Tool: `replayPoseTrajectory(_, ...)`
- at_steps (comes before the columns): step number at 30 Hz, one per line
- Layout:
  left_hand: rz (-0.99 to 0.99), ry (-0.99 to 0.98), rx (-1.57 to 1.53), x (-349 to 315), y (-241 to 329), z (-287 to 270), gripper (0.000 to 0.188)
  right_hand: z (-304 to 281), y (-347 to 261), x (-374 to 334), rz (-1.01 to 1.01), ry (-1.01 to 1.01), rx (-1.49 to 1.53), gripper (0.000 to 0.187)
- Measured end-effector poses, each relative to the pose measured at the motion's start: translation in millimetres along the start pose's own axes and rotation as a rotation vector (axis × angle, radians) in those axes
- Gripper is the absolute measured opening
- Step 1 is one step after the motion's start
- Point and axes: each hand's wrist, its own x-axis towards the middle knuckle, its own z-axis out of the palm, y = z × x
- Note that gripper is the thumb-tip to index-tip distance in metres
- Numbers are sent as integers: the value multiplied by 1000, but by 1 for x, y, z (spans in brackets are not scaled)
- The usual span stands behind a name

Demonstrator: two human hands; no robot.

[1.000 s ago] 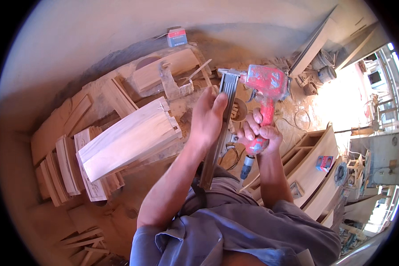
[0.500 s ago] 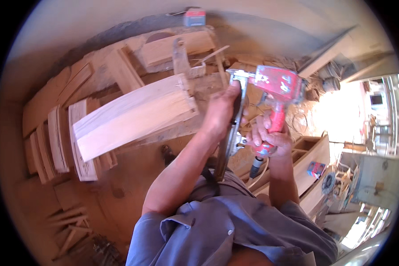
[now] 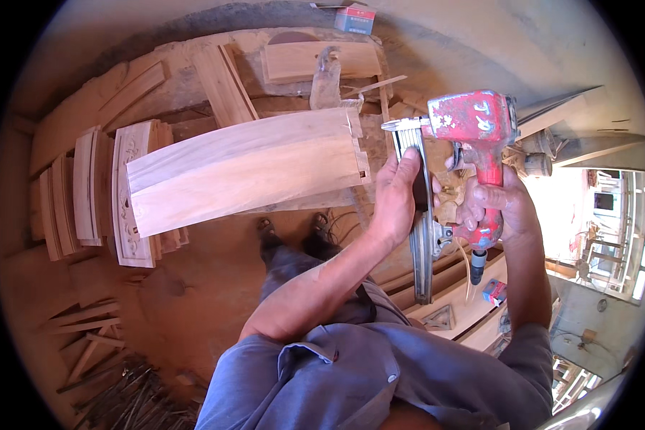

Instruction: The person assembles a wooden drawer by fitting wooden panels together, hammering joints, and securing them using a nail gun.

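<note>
While the right hand (image 3: 498,204) grips the red nail gun (image 3: 473,125) beside the wood panel's (image 3: 244,168) end, the left hand (image 3: 394,197) clamps its magazine, seemingly near the nose; a slip could catch fingers.

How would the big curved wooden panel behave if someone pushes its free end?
The curved wooden panel looks thick and solid, so probably stiff and rather heavy. It juts out past the pieces beneath, so a push on its free end might tip or swing it. Its bare, unpolished face likely grips rather than slips.
</note>
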Motion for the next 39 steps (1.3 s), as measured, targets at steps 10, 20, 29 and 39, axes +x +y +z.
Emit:
replayPoseTrajectory(10, 38, 51, -22, -4, -20, -7, 51, 8, -25, 28, -4, -93, -268, 36)
replayPoseTrajectory(20, 201, 105, -164, -2, -45, -13, 48, 9, -32, 47, 108, -103, -389, 20)
replayPoseTrajectory(29, 231, 136, -88, 0, -41, -9, 48, 6, -28, 53, 66, -131, -377, 64)
replayPoseTrajectory(39, 222, 115, -113, 3, -41, -10, 47, 17, -37, 51, 102, -93, -472, 59)
